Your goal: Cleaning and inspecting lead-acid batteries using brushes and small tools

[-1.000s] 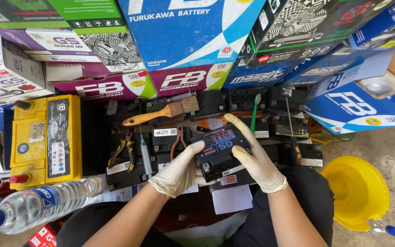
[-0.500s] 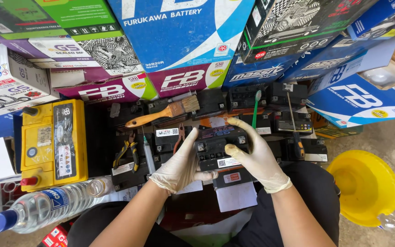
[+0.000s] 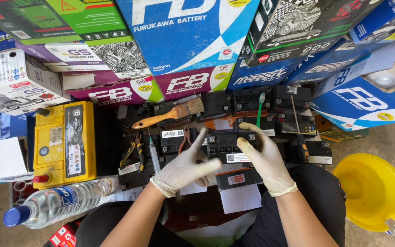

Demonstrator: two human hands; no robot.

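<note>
At the centre of the frame, both gloved hands gripped a small black battery [image 3: 227,148]: the left hand [image 3: 184,167] with fingers spread, the right hand [image 3: 265,161] seemingly curled over its edge.

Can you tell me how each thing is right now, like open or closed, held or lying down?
Left hand: gloved, touching the small black battery.
Right hand: gloved, gripping the same battery.
Small black battery: upright, held between both hands.
Paintbrush: lying flat on the batteries.
Water bottle: lying on its side, blue cap on.
Yellow battery: standing untouched.
Yellow funnel: resting mouth up.
</note>
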